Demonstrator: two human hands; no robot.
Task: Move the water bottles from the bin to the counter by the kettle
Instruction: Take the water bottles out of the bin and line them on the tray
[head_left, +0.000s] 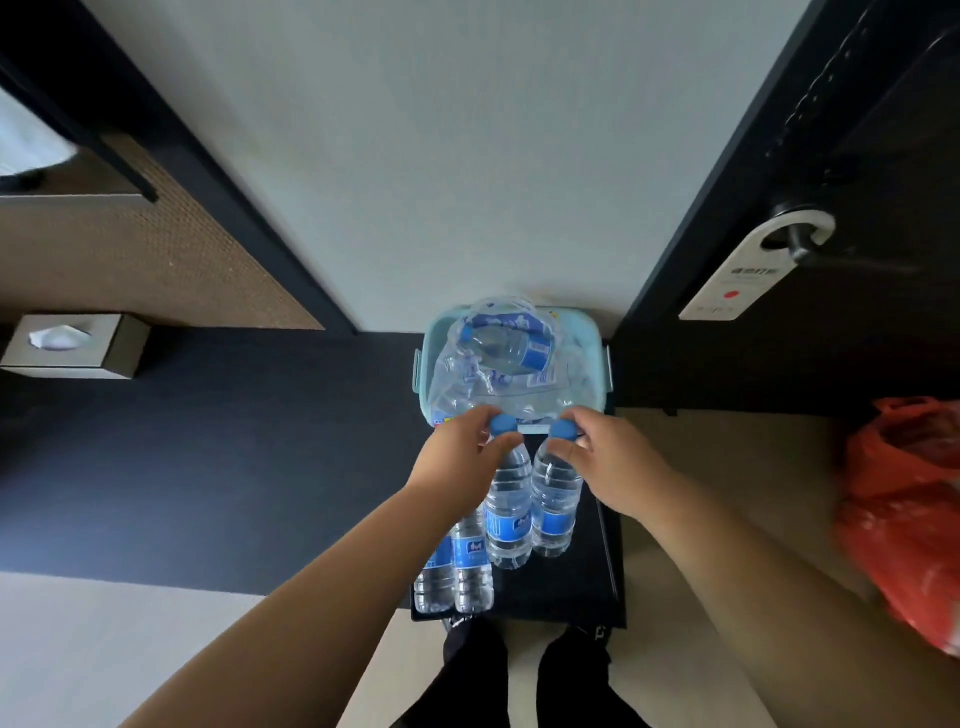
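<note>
Together, the left hand (462, 449) and right hand (613, 462) each pinched a bottle neck, left bottle (509, 514) beside right bottle (556, 504), over a black tray (571, 587). At 12 o'clock, a pale-blue bin (587, 332) against the white wall (467, 156) held a wrapped bottle (511, 348); a tissue box (78, 345) sat at 9, a red bag (904, 519) at 3.

Obscured, blurred, cut off
Red bag (904, 509) was blurred and clipped by the right edge; left forearm (363, 571) hid tops of two standing bottles (472, 566); door hanger (737, 280) print was too small to read.
</note>
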